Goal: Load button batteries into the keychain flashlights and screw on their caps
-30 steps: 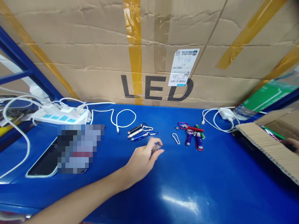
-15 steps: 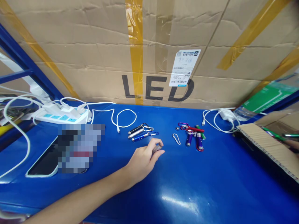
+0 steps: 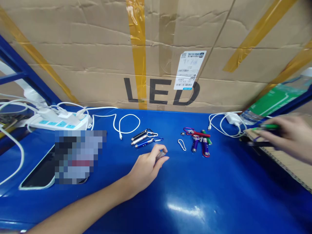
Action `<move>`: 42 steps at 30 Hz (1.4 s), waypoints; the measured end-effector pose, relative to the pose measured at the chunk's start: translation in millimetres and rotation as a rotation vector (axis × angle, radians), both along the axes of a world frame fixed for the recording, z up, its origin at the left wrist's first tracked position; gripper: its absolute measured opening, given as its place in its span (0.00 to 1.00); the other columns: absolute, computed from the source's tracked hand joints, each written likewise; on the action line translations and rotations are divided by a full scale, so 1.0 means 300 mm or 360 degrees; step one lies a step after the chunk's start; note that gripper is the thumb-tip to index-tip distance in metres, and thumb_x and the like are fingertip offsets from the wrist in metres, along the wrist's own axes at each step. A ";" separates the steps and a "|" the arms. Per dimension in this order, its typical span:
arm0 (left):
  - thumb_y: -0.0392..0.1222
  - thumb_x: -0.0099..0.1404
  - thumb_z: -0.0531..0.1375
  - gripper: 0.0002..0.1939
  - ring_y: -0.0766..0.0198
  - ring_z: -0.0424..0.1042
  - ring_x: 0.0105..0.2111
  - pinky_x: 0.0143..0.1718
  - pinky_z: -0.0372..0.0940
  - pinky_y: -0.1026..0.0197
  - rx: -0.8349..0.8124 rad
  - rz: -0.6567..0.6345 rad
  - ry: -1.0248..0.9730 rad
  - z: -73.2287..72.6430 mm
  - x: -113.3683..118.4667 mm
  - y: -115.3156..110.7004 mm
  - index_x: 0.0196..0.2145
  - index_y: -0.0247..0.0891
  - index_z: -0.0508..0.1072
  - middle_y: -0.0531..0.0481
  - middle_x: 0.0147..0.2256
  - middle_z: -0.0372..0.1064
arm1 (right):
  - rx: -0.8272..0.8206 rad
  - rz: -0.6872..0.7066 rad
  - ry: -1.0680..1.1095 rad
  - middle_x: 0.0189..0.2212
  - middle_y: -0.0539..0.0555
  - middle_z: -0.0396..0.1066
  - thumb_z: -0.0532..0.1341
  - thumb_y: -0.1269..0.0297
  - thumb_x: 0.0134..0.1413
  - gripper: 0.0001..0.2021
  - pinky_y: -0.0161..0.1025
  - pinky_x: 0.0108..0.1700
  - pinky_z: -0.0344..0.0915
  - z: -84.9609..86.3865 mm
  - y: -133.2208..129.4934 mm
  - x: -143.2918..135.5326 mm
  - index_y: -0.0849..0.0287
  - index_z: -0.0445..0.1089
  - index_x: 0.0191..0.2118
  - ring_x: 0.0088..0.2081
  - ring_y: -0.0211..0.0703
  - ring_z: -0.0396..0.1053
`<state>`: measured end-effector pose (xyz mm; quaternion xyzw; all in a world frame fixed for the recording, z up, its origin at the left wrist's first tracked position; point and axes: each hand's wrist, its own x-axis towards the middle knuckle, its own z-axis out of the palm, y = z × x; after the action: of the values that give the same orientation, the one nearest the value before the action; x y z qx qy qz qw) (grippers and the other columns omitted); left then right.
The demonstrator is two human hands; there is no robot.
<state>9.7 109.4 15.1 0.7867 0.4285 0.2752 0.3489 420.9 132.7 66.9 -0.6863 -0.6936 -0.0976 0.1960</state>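
Observation:
My left hand (image 3: 146, 167) is closed over the blue table, fingers curled round a small silvery piece (image 3: 160, 155) that is mostly hidden. At the right, my right hand (image 3: 290, 136), blurred by motion, grips a green mini flashlight (image 3: 269, 126); a dark slim piece below it is too smeared to name. Left of centre lie a black mini flashlight (image 3: 138, 135), a silver one (image 3: 139, 140) and a blue one (image 3: 143, 143), each with a carabiner clip. Right of centre a red flashlight (image 3: 201, 134) and purple ones (image 3: 195, 144) lie in a group beside a loose silver carabiner (image 3: 181, 145).
A cardboard box (image 3: 299, 170) stands open at the right edge. Behind it leans a bottle with a green label (image 3: 275, 99), near a white charger (image 3: 232, 118). A power strip (image 3: 60, 122) and phone (image 3: 37, 172) lie left. A large carton (image 3: 97, 65) walls the back.
My right hand has come up out of the box at the right with the green flashlight. My left hand keeps its hold; the view has shifted slightly.

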 end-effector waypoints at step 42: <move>0.43 0.67 0.46 0.08 0.67 0.63 0.23 0.28 0.57 0.66 -0.0009 0.0034 0.0007 0.001 -0.003 0.015 0.41 0.39 0.58 0.57 0.23 0.59 | -0.0532 0.0577 0.0339 0.34 0.55 0.71 0.57 0.60 0.42 0.10 0.39 0.26 0.67 -0.080 0.089 -0.301 0.57 0.69 0.32 0.28 0.43 0.70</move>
<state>8.8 114.0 15.3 0.7817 0.4384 0.2760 0.3472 330.5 159.5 42.9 -0.5801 -0.7871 0.1277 0.1662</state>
